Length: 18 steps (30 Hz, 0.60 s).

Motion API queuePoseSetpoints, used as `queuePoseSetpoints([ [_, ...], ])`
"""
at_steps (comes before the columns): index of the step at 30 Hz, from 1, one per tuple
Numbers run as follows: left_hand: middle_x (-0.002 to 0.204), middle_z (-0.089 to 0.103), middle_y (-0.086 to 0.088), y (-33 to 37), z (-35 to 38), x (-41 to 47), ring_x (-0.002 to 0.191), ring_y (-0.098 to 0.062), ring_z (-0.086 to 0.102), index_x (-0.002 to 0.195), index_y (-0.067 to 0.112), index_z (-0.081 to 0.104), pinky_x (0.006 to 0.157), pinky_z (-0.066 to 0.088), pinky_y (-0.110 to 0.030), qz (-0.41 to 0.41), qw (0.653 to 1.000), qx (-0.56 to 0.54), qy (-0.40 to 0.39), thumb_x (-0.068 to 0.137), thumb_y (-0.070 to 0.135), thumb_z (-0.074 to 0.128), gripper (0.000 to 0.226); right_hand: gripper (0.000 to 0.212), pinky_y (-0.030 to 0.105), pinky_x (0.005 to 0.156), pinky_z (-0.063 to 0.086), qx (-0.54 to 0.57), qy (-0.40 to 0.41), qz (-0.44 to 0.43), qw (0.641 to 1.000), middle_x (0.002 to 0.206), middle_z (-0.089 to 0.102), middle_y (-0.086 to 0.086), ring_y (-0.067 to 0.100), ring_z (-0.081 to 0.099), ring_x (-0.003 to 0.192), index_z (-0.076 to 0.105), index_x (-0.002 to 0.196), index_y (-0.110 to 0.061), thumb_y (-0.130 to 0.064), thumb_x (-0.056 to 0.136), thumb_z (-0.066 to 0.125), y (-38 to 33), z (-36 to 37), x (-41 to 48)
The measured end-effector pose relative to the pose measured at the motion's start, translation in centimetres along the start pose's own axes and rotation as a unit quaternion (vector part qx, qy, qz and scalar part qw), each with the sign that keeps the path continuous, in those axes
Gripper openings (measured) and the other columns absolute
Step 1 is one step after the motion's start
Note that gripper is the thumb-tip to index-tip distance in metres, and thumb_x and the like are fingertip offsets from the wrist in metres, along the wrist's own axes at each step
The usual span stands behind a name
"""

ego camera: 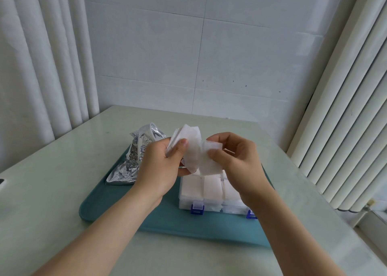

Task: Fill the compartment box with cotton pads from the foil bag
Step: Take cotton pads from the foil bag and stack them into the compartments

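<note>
While the box on the tray looks nearly full near its front, the left hand grips a stack of pads; the right hand pinches some off; the bag lies beside.

left hand: bare | right hand: bare | forearms: bare

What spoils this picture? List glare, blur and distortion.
Head view: wide-angle lens bends the blinds at the right edge; light is soft and even, shadows faint; the foil bag glints; cotton pads in the compartment box wash out white, dividers barely readable.
</note>
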<state>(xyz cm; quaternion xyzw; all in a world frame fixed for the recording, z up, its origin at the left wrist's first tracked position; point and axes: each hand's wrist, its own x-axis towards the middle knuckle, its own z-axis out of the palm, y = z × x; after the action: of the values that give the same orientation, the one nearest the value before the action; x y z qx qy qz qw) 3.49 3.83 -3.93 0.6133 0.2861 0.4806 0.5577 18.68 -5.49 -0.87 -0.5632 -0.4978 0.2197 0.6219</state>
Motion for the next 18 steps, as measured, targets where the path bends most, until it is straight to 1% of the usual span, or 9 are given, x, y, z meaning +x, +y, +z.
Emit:
queuePoseSetpoints([
  [2, 0.092, 0.08, -0.011, 0.1, 0.0, -0.1, 0.087, -0.025, 0.079, 0.107, 0.012, 0.078, 0.07, 0.067, -0.04, 0.0, 1.0, 0.0, -0.015, 0.109, 0.025, 0.058, 0.024, 0.019, 0.034, 0.071, 0.063, -0.017, 0.001, -0.015, 1.0, 0.093, 0.077, 0.002, 0.017, 0.073, 0.078, 0.077, 0.101, -0.016, 0.0, 0.092, 0.072, 0.1, 0.4, -0.1],
  [4, 0.097, 0.08, -0.009, 0.1, 0.1, -0.1, 0.092, -0.024, 0.079, 0.111, 0.013, 0.077, 0.071, 0.067, -0.041, -0.008, 1.0, -0.003, -0.03, 0.109, 0.026, 0.057, 0.024, 0.022, 0.037, 0.074, 0.064, -0.049, 0.01, -0.031, 0.998, 0.097, 0.077, 0.003, 0.019, 0.076, 0.08, 0.076, 0.109, -0.021, -0.006, 0.092, 0.077, 0.4, 0.5, -0.1],
  [7, 0.099, 0.08, -0.012, 0.1, 0.2, -0.2, 0.094, -0.026, 0.079, 0.111, 0.013, 0.077, 0.075, 0.067, -0.043, -0.022, 0.999, -0.011, -0.04, 0.109, 0.029, 0.056, 0.027, 0.027, 0.042, 0.078, 0.063, -0.11, 0.019, -0.044, 0.993, 0.1, 0.076, -0.008, 0.017, 0.076, 0.081, 0.075, 0.116, -0.024, -0.013, 0.092, 0.079, 1.1, 0.6, 0.2],
  [9, 0.097, 0.079, -0.016, 0.2, 0.3, -0.2, 0.093, -0.027, 0.079, 0.107, 0.011, 0.076, 0.075, 0.067, -0.042, -0.026, 0.999, -0.015, -0.037, 0.11, 0.03, 0.054, 0.029, 0.03, 0.043, 0.081, 0.063, -0.147, 0.011, -0.054, 0.988, 0.107, 0.075, -0.014, 0.016, 0.075, 0.084, 0.074, 0.121, -0.029, -0.018, 0.093, 0.079, 1.3, 0.6, 0.3],
  [11, 0.097, 0.077, -0.021, 0.2, 0.3, -0.1, 0.093, -0.03, 0.079, 0.105, 0.009, 0.076, 0.074, 0.067, -0.041, -0.028, 0.999, -0.018, -0.035, 0.11, 0.03, 0.054, 0.031, 0.033, 0.037, 0.082, 0.062, -0.175, 0.004, -0.066, 0.982, 0.11, 0.073, -0.017, 0.013, 0.073, 0.085, 0.073, 0.123, -0.031, -0.02, 0.093, 0.08, 1.4, 0.7, 0.3],
  [14, 0.1, 0.073, -0.029, 0.2, 0.3, -0.1, 0.096, -0.036, 0.078, 0.105, 0.006, 0.076, 0.076, 0.067, -0.044, -0.035, 0.998, -0.027, -0.041, 0.11, 0.033, 0.055, 0.034, 0.037, 0.028, 0.074, 0.057, -0.195, 0.015, -0.086, 0.977, 0.105, 0.072, -0.018, 0.011, 0.069, 0.079, 0.073, 0.122, -0.032, -0.017, 0.09, 0.081, 1.3, 0.7, 0.3],
  [16, 0.101, 0.077, -0.024, 0.2, 0.3, -0.1, 0.096, -0.034, 0.078, 0.108, 0.008, 0.076, 0.078, 0.067, -0.045, -0.045, 0.997, -0.036, -0.05, 0.11, 0.032, 0.053, 0.034, 0.039, 0.025, 0.07, 0.055, -0.197, 0.018, -0.094, 0.976, 0.102, 0.071, -0.016, 0.012, 0.068, 0.075, 0.073, 0.121, -0.034, -0.013, 0.089, 0.081, 1.2, 0.6, 0.2],
  [18, 0.103, 0.078, -0.02, 0.3, 0.4, -0.2, 0.097, -0.033, 0.079, 0.111, 0.009, 0.075, 0.079, 0.066, -0.046, -0.052, 0.996, -0.039, -0.053, 0.111, 0.031, 0.051, 0.033, 0.036, 0.017, 0.068, 0.05, -0.217, 0.011, -0.102, 0.971, 0.103, 0.069, -0.015, 0.01, 0.066, 0.077, 0.074, 0.118, -0.033, -0.011, 0.09, 0.079, 1.3, 0.5, 0.3],
])
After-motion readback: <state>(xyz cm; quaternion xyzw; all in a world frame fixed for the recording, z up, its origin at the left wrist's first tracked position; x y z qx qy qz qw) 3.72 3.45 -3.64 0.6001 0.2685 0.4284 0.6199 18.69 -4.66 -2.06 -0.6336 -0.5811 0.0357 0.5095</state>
